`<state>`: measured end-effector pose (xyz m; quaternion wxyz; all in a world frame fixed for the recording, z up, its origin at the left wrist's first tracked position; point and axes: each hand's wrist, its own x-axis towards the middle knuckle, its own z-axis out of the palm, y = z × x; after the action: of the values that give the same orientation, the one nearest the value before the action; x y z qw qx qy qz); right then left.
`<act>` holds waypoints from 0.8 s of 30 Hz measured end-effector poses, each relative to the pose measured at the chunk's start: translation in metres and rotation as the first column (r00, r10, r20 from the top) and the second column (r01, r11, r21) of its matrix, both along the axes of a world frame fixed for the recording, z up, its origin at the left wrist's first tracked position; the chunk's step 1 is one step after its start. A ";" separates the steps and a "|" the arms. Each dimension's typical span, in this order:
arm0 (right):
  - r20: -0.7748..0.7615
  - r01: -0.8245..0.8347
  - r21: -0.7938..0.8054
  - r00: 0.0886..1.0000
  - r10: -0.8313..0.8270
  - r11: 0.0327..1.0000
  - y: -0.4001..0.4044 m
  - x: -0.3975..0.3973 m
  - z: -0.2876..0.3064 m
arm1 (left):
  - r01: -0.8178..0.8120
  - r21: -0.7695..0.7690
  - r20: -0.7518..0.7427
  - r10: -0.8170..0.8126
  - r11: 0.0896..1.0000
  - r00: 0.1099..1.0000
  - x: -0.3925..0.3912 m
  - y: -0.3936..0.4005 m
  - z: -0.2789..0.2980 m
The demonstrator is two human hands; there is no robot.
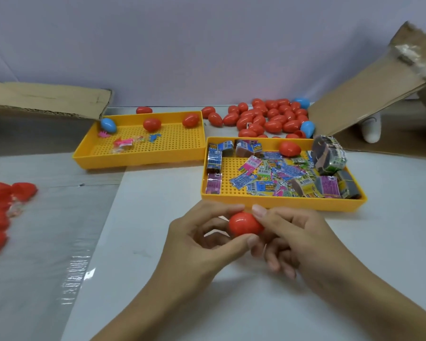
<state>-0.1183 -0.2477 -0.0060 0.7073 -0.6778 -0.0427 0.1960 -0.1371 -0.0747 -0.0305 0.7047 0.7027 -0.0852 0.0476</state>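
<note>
A red plastic egg [244, 223] is held above the white table between both my hands, in front of the right yellow tray. My left hand [202, 239] pinches its left end with thumb and fingers. My right hand [290, 239] grips its right end, thumb on top. The right yellow tray [280, 204] holds several small printed packets and one red egg [290, 148]. The left yellow tray [138, 159] holds two red eggs, a blue egg [108, 125] and a few small toys.
A heap of red eggs [263, 119] with two blue ones lies behind the trays. More red eggs [0, 210] sit on clear plastic at the left edge. Cardboard flaps stand at the back left [47, 99] and right [369, 94].
</note>
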 end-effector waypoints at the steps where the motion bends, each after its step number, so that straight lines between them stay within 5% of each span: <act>1: -0.008 0.004 0.001 1.000 -0.004 1.000 0.000 0.001 -0.001 | -0.003 0.002 -0.016 0.003 1.000 1.000 0.001 0.001 -0.001; 9: -0.014 0.028 0.043 1.000 -0.027 0.999 0.000 0.004 -0.002 | -0.029 -0.205 -0.263 -0.026 0.978 0.964 0.008 0.002 0.004; 15: 0.036 -0.005 0.055 0.999 0.003 0.998 -0.007 0.003 -0.001 | -0.013 -0.184 -0.255 -0.035 0.983 0.966 0.007 0.001 0.004; 24: 0.445 0.054 -0.141 0.895 0.014 0.989 -0.013 0.000 -0.007 | 0.036 -0.194 -0.137 -0.063 0.980 0.989 0.005 0.007 -0.003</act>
<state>-0.1184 -0.2610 -0.0127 0.6280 -0.7561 -0.1815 0.0313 -0.1322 -0.0677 -0.0336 0.7742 0.6311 -0.0473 -0.0122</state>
